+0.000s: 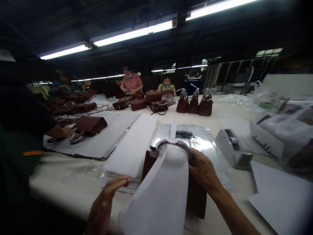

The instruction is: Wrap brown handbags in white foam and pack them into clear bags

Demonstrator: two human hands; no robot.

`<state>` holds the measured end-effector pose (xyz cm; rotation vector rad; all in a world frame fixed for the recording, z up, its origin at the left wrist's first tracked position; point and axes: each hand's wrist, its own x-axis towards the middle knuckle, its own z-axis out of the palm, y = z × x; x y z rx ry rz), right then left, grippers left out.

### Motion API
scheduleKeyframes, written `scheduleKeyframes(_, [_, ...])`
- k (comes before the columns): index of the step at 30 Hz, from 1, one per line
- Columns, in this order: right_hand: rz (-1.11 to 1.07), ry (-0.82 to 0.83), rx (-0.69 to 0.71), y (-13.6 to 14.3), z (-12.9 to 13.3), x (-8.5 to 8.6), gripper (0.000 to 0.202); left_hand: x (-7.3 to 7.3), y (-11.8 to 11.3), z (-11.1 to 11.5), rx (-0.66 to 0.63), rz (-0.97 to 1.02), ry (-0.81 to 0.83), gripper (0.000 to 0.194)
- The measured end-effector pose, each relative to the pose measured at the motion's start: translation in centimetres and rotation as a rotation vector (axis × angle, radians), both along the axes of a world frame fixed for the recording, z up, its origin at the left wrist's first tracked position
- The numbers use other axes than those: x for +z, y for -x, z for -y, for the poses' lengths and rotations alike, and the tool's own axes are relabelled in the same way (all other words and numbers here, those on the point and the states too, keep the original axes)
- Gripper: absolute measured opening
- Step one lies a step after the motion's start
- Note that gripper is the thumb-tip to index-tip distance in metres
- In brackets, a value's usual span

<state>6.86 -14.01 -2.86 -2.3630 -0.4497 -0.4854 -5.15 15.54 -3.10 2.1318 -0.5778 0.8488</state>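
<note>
Right before me on the table stands a dark brown handbag (197, 197), partly hidden by a long white paper sheet (161, 192). The sheet passes under the bag's curved handle (184, 147) and hangs down toward me. My right hand (204, 168) has its fingers closed round the right side of the handle. To the left of the sheet, my left hand (106, 199) is raised with its fingers stretched out, apart from the bag and holding nothing. A narrow white strip (173, 130) sticks up beyond the handle.
Behind the bag lies a stack of clear plastic bags (195, 130). A grey tape dispenser (233, 148) stands at right, near white sheets (283, 195). White paper (133, 143) lies at left, where a co-worker's hand (65, 131) touches another brown bag (89, 125). Three brown handbags (193, 105) stand farther back.
</note>
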Motion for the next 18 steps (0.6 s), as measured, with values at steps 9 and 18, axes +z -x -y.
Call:
scheduleKeyframes(9, [0.0,-0.047,0.041,0.5,0.1,0.6,0.034,8.9,-8.9,5.4,-0.291,0.267,-0.693,0.041])
scheduleKeyframes(18, [-0.037,-0.072,0.021,0.2,0.2,0.4,0.033,3.5,-8.8,1.8,-0.402,0.14,-0.272,0.01])
